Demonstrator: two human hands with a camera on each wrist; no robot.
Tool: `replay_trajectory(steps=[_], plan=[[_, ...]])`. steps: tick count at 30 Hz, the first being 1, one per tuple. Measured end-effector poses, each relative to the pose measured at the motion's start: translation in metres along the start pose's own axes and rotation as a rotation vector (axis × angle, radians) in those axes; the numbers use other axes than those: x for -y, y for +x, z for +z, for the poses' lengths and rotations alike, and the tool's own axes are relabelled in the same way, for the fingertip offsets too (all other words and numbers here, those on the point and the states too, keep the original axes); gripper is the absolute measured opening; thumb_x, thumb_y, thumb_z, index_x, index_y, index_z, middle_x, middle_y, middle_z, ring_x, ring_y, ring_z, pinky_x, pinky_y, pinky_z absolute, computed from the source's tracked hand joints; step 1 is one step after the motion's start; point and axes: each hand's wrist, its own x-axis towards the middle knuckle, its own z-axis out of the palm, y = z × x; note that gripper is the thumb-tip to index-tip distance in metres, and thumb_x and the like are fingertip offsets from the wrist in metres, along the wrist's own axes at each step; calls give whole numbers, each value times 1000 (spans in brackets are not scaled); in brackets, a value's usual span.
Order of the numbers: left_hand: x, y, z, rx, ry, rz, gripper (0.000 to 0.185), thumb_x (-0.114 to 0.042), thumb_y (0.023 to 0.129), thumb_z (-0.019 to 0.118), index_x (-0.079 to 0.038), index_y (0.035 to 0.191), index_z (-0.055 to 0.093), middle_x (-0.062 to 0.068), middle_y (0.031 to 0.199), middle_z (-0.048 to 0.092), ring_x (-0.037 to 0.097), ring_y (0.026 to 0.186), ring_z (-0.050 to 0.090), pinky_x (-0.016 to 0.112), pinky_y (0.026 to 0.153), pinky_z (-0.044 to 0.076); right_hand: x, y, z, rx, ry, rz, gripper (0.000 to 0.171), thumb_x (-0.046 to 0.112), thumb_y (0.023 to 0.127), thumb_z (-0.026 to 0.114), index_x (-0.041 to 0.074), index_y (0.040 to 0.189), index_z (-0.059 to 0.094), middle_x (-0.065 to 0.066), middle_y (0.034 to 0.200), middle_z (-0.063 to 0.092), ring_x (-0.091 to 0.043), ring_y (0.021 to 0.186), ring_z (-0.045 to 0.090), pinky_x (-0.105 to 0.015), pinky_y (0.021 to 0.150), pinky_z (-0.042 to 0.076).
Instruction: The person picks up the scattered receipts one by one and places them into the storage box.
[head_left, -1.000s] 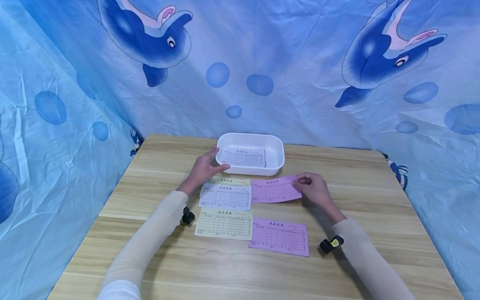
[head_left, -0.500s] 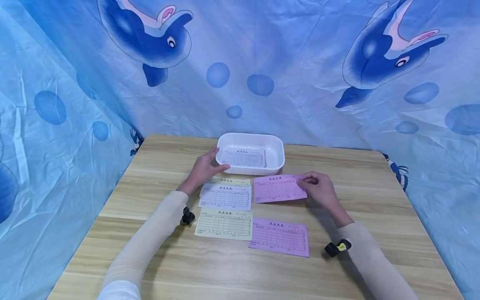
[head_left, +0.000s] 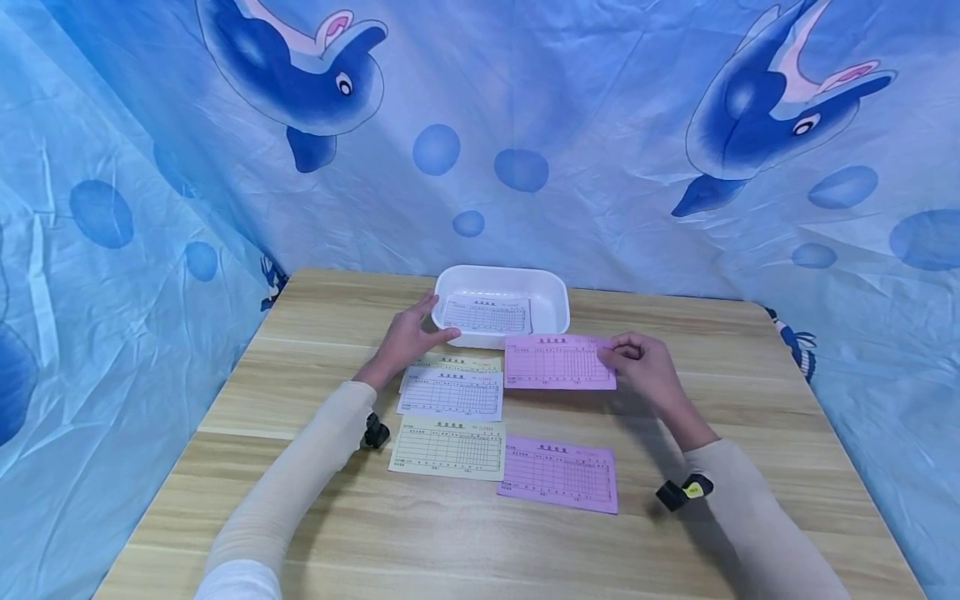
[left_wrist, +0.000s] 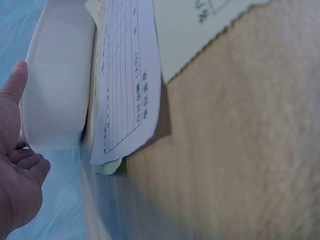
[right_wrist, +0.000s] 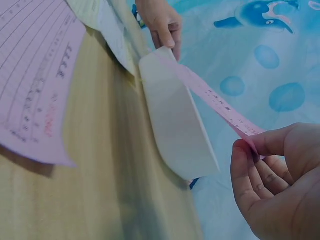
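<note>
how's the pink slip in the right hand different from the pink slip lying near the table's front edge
The held pink slip is lifted off the table, pinched at its right edge by the right hand; the near pink slip lies flat on the table, untouched. The held one hangs just in front of the white tray; the other lies beside a yellow slip. Both are pink printed forms with the same grid layout.

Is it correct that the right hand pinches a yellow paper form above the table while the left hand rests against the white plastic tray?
Not quite: the paper form pinched by the right hand is pink, not yellow, as the head view shows. The left hand does rest against the white plastic tray.
</note>
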Motion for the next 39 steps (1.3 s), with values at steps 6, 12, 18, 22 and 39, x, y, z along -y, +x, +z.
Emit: replay_trajectory(steps=[6,12,18,22,39], plan=[[0,0,-1,2,2,-1,102,-53,84,80,2,156,34,20,166,26,32,154,24,47,125,25,15,3,-1,-24,33,15,32,28,97,73,2,114,67,-9,100,71,-13,87,68,-27,78,61],[-2,0,-1,1,6,1,103,-53,84,80,3,156,33,19,166,26,33,154,24,47,125,25,23,13,1,-92,120,-4,31,26,96,74,0,111,67,3,94,73,-7,84,69,-21,74,60],[-3,0,-2,0,-3,4,102,-53,84,80,3,156,33,20,166,26,33,154,24,48,125,25,35,27,5,-120,208,-9,26,22,96,74,2,109,66,6,92,72,-7,84,69,-18,75,60],[-2,-1,-1,-3,-10,4,102,-52,85,81,3,156,33,20,166,26,33,154,23,47,125,25,43,38,8,-135,223,-37,23,21,95,75,3,107,67,5,91,72,-7,84,68,-18,73,59],[-1,-3,-1,7,-31,-2,102,-54,85,80,0,157,33,17,167,25,31,154,23,49,124,26,69,78,32,-142,310,-100,26,14,93,78,-4,110,71,5,85,72,-7,76,68,-18,65,58]])
